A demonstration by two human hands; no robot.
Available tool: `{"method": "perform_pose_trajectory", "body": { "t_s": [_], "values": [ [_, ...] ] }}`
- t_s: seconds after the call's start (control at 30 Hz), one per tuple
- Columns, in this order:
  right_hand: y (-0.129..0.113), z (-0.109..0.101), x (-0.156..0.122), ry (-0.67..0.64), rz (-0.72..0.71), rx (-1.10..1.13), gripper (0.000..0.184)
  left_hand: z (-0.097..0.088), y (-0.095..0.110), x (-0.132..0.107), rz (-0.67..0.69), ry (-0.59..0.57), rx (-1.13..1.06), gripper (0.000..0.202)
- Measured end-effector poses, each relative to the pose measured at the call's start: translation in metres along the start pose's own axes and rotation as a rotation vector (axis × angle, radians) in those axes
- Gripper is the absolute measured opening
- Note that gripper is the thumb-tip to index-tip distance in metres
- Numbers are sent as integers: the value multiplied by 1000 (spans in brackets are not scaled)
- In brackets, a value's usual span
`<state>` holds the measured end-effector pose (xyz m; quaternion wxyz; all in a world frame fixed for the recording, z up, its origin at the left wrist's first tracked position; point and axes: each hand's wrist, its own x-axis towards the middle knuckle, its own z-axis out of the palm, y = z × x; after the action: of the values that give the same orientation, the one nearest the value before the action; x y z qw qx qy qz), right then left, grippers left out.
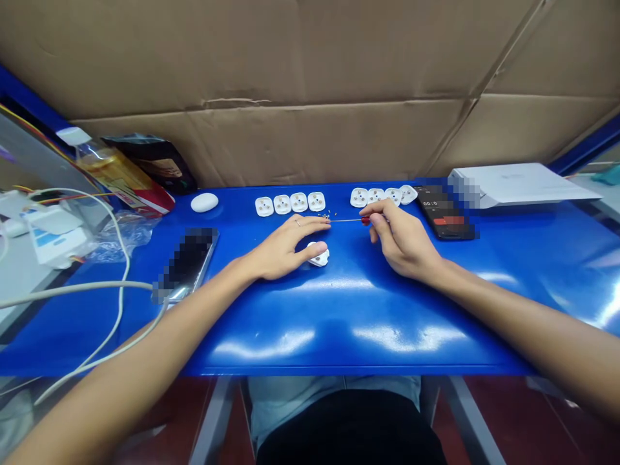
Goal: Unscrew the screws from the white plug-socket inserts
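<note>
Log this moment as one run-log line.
left hand: thumb on white plastic plug housing | right hand: holds red-handled screwdriver | nearby: tiny screws on blue table

Illumination is bright and even, apparently from overhead sources, which show as elongated white glare patches on the glossy blue bench (pixel 339 361). Shadows beneath the left hand (pixel 283 248) and right hand (pixel 402 239) are soft. Wide-angle distortion bows straight edges toward the frame margins. Focus is generally sharp; mosaic blocks obscure a phone (pixel 186 265) and a second phone (pixel 444 213).
</note>
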<state>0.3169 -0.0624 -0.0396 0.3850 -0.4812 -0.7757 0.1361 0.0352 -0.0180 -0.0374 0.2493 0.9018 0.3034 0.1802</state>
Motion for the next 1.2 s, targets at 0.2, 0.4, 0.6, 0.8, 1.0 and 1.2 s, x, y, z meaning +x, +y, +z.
{"method": "perform_pose_trajectory", "body": {
  "t_s": [0.2, 0.4, 0.6, 0.8, 1.0, 1.2],
  "values": [
    [0, -2, 1, 49, -13, 26, 26, 1, 2, 3, -36, -10, 16, 55],
    [-1, -5, 2, 118, -62, 27, 25, -3, -3, -3, -77, 130, -115, 71],
    [-4, -5, -2, 122, -197, -15, 11, -10, 3, -6, -15, 11, -83, 74],
    [-10, -6, -7, 23, -399, -20, 5, -10, 5, -4, -4, -68, -74, 46],
    [-12, -6, -8, -42, -407, -41, 6, -10, 6, -4, -22, -69, -45, 45],
    [-12, -6, -8, -51, -428, -30, 4, -10, 7, -4, -15, -68, -41, 45]
  ]
}}
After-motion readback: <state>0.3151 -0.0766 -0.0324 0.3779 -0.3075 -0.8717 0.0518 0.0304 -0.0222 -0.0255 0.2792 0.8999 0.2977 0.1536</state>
